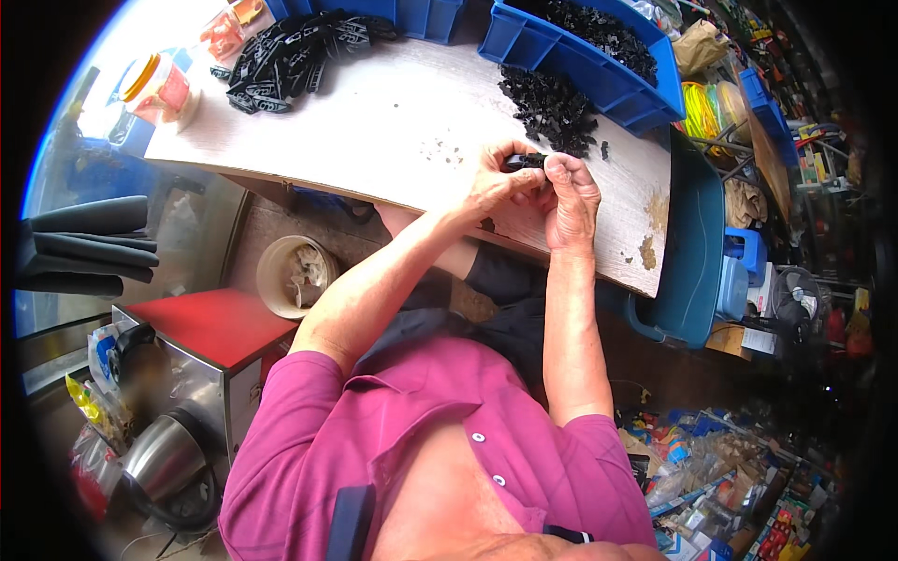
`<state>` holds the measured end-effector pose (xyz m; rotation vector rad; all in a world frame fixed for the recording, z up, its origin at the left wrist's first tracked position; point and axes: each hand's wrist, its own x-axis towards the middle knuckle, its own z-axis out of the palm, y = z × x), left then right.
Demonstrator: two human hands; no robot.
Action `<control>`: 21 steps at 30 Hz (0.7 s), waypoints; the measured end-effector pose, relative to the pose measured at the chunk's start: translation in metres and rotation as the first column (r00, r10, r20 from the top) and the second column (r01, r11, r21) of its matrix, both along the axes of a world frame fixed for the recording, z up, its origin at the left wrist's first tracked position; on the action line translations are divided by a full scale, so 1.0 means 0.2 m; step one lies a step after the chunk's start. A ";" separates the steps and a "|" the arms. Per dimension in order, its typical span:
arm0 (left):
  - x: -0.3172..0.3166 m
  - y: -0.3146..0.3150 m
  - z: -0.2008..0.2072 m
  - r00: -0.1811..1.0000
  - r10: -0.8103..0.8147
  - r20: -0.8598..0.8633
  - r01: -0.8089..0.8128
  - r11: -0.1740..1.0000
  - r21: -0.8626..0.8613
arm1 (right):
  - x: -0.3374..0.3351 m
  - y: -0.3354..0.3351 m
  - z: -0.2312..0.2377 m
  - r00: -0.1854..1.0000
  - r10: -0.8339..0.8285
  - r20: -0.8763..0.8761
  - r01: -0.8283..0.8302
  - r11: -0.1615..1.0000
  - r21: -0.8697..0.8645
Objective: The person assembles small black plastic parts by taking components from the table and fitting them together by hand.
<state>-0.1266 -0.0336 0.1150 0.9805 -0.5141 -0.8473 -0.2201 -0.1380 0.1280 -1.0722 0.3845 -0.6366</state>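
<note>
Both of my hands meet over the pale wooden tabletop [374, 122] and pinch one small black plastic part [526, 161] between their fingertips. My left hand [494, 182] grips it from the left, my right hand [571, 192] from the right. Just beyond the hands lies a loose heap of small black parts [552, 107]. A few black specks [440, 151] lie on the table left of my hands.
A blue bin [645, 98] holding more black parts stands at the far right of the table. A pile of longer black pieces [290, 51] and a clear jar [164, 89] sit at the far left. A white bucket [271, 271], a red-topped cabinet [206, 323] and a metal kettle [164, 458] are below left.
</note>
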 end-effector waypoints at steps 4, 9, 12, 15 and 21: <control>0.00 0.01 0.05 1.000 -0.007 0.016 0.006 0.997 0.078 | -0.02 -0.01 0.00 0.999 0.035 -0.006 -0.035 0.999 -0.026; 0.02 0.03 0.04 1.000 0.006 -0.012 -0.005 0.995 0.097 | 0.00 0.00 0.00 0.997 0.012 -0.071 -0.013 1.000 -0.023; 0.01 0.04 0.15 0.995 0.022 -0.101 -0.011 0.994 0.107 | 0.00 -0.04 -0.03 0.998 -0.003 -0.066 0.002 1.000 -0.010; 0.01 0.05 0.19 0.992 0.057 -0.110 -0.034 0.979 0.199 | 0.00 -0.02 -0.02 0.998 0.013 -0.061 -0.015 0.999 -0.029; -0.02 0.04 0.17 0.987 0.143 -0.078 -0.127 0.975 0.181 | 0.01 0.01 0.05 0.986 -0.086 -0.142 0.073 0.993 -0.092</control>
